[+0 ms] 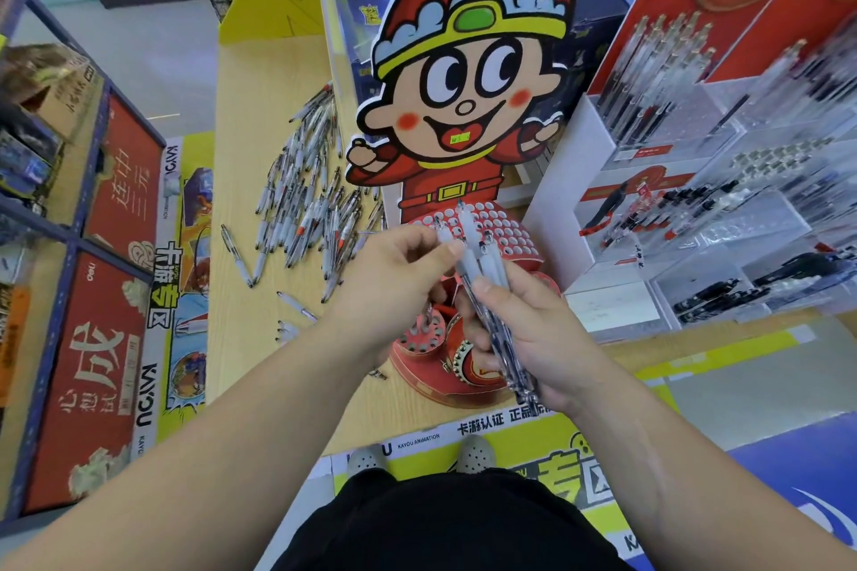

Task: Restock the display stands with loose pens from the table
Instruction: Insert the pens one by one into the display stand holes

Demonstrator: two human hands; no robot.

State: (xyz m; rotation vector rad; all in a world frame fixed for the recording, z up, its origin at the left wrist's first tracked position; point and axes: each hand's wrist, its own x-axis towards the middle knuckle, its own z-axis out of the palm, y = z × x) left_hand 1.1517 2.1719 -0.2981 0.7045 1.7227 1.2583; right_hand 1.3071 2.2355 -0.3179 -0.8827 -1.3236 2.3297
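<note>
bundle: a bundle [480,267] of pens sits a bit right of frame centre, tips up. I count four or five white grips poking out the top; the rest is hidden in the fist.
right hand: the right hand [528,329] has its fingers wrapped round the bundle's lower half.
left hand: the left hand [389,278] pinches one pen [444,237] at the bundle's top left, thumb and forefinger on its white grip.
pile: one big pile [315,195] of loose pens lies left of centre on the table [250,116]. There are dozens, way too many to count. Roughly five strays lie apart just below it.
stand: one red cartoon stand [468,107] stands upright right behind the hands, filling the top middle. Its skirt [508,233] is dotted with rows of white holes.
drums: two round red drums [419,336] sit at the stand's foot under the hands, and the left one has a ring of holes.
racks: clear racks [695,209] stepped in tiers at the right hold black and clear pens, blurry.
shelf: one blue shelf [69,241] with two red boxes runs down the left edge.
shoes: two pale shoes [366,459] show at the bottom middle.
</note>
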